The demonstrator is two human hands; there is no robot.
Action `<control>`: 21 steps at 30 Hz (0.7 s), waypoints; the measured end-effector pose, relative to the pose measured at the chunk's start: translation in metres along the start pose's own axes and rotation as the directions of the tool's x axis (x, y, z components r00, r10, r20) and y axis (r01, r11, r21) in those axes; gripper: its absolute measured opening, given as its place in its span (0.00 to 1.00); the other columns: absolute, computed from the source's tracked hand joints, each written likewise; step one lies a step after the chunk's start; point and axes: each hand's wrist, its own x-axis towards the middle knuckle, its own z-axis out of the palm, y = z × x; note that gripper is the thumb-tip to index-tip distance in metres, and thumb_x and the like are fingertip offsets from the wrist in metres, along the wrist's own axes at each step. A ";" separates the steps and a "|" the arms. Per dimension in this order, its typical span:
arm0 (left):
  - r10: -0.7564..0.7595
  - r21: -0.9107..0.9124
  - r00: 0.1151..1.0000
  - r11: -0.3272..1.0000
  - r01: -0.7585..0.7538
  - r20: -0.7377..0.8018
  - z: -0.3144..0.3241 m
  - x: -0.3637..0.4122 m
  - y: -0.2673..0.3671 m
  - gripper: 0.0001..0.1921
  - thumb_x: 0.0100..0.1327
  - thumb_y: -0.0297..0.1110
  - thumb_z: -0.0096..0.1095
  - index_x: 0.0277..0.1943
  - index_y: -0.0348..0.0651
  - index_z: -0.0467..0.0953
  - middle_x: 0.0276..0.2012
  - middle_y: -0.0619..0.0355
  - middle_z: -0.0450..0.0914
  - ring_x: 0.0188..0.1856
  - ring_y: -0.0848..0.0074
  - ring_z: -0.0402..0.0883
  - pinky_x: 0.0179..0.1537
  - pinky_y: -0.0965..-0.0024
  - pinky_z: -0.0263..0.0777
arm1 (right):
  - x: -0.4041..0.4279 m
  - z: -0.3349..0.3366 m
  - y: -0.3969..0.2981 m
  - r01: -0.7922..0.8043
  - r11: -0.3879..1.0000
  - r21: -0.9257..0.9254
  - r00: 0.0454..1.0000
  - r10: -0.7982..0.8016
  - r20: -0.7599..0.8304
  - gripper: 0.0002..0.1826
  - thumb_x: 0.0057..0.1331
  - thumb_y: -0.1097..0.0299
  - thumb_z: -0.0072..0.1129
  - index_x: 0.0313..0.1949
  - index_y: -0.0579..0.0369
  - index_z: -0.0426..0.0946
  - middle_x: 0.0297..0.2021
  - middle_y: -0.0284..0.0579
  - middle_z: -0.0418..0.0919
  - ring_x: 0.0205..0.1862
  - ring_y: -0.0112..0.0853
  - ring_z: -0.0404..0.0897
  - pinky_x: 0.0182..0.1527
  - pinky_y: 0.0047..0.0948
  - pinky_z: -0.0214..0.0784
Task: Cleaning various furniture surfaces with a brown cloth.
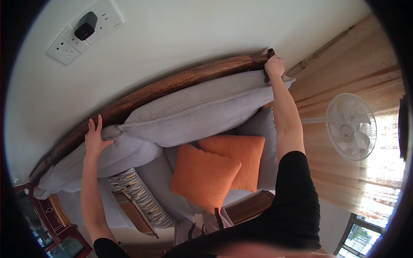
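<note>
My right hand (275, 66) is closed around a dark brown cloth (266, 75) at the right end of the sofa's carved wooden top rail (193, 74). My left hand (95, 137) has its fingers apart, the fingertips at the rail and the thumb over a grey back cushion (111, 132); nothing is held in it. A long grey back cushion (200, 106) leans below the rail between my hands. Two orange throw pillows (206, 174) overlap on the seat. A patterned pillow (142, 196) and a brown pillow (134, 213) lie to their left.
White wall sockets (63, 50) with a black plug-in adapter (86, 25) are on the wall at upper left. A white fan (350, 127) stands at right before beige curtains (332, 80). A dark red cabinet (48, 219) is at lower left.
</note>
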 end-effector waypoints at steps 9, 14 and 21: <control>-0.001 0.042 0.999 0.999 0.003 -0.043 0.003 -0.001 -0.003 0.65 0.39 0.41 0.86 0.79 0.56 0.45 0.73 0.29 0.53 0.74 0.45 0.58 0.63 0.49 0.66 | -0.051 -0.027 -0.033 0.376 0.923 -0.086 0.924 -0.380 -0.040 0.14 0.66 0.68 0.53 0.48 0.60 0.77 0.51 0.61 0.75 0.48 0.52 0.82 0.48 0.47 0.78; 0.007 0.048 0.999 0.999 -0.005 -0.047 0.003 0.000 0.000 0.64 0.40 0.45 0.85 0.79 0.57 0.46 0.72 0.29 0.55 0.73 0.46 0.61 0.62 0.51 0.68 | -0.056 -0.029 -0.040 0.446 0.850 0.280 0.890 -0.453 -0.044 0.24 0.62 0.68 0.52 0.59 0.47 0.76 0.54 0.57 0.74 0.54 0.53 0.78 0.57 0.49 0.71; 0.033 0.089 0.998 0.996 -0.028 -0.060 0.001 0.000 0.003 0.62 0.43 0.48 0.83 0.78 0.59 0.47 0.72 0.29 0.56 0.72 0.46 0.64 0.61 0.53 0.69 | -0.050 -0.036 -0.042 0.598 0.726 0.340 0.792 -0.601 -0.108 0.34 0.62 0.66 0.52 0.70 0.45 0.62 0.54 0.66 0.72 0.56 0.57 0.76 0.59 0.49 0.70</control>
